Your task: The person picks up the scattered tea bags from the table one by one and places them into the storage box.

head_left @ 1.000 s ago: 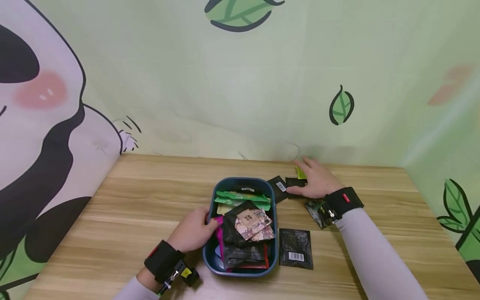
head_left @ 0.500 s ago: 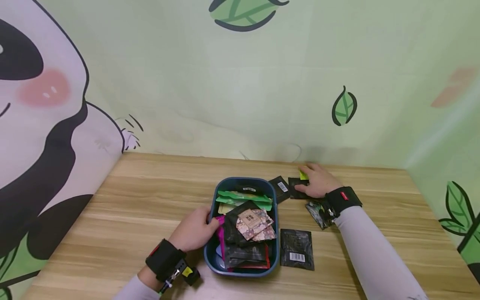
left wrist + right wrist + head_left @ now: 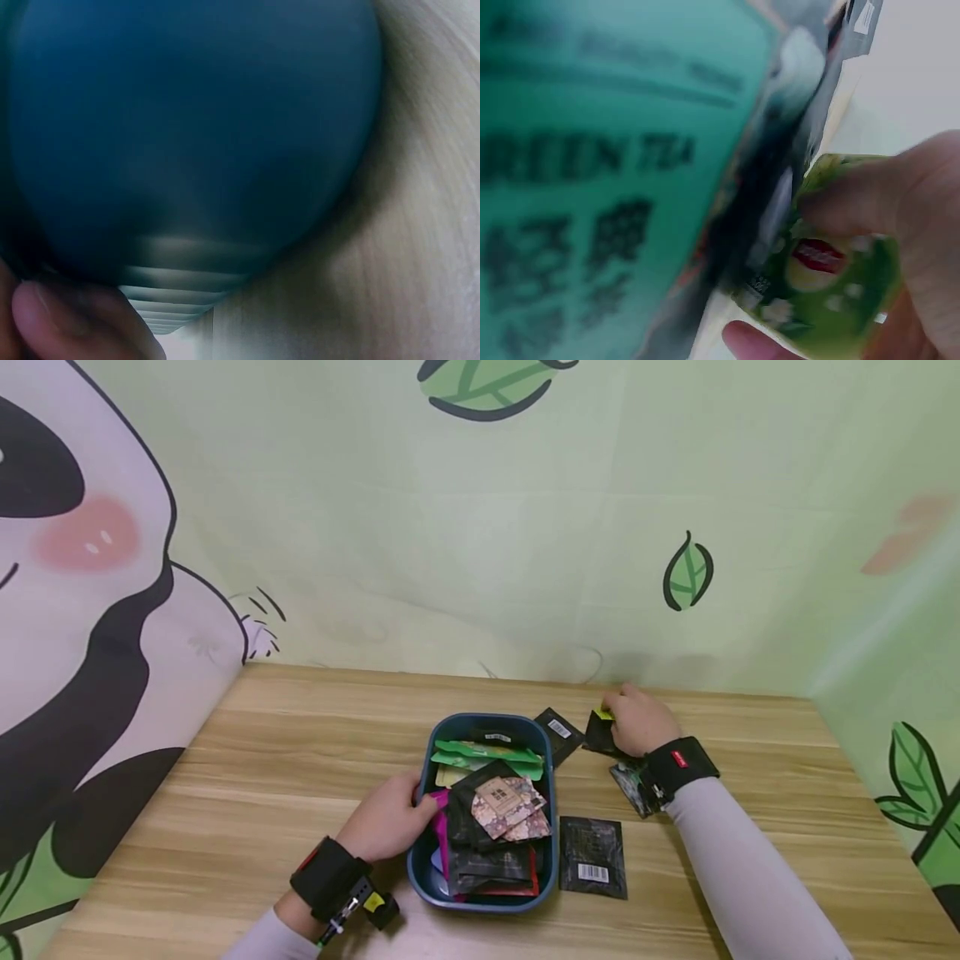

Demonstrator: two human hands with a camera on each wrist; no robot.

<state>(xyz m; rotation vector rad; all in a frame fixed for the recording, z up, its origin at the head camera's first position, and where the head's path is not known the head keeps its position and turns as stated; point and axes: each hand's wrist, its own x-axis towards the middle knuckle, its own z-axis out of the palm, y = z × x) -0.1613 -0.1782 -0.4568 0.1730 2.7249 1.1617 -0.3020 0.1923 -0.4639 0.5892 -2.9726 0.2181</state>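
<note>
My left hand (image 3: 386,820) grips the left rim of a blue plastic bin (image 3: 480,907), its thumb beside a magenta packet (image 3: 441,822). The bin's smooth outer wall (image 3: 195,112) fills much of the left wrist view. Toward the back of the table, my right hand (image 3: 643,720) pinches a yellow-green tea bag sachet (image 3: 832,300) with a red logo and white flowers. A black sachet (image 3: 600,735) stands tilted at those fingers, partly hidden by the hand. Under the right wrist lies a dark patterned sachet (image 3: 632,787); a teal "GREEN TEA" label (image 3: 592,150) shows close up in the right wrist view.
Inside the bin are green packets (image 3: 487,756), black packets (image 3: 491,868) and small floral-print sachets (image 3: 504,806). Right of it, a black barcoded sachet (image 3: 592,858) lies on the wooden table (image 3: 315,735). Another black sachet (image 3: 558,733) lies near its back corner. A printed backdrop (image 3: 450,568) rises behind.
My right hand's spread fingers have closed in on the yellow-green sachet, and the black sachet by them has shifted and tipped up. The left hand has stayed on the bin.
</note>
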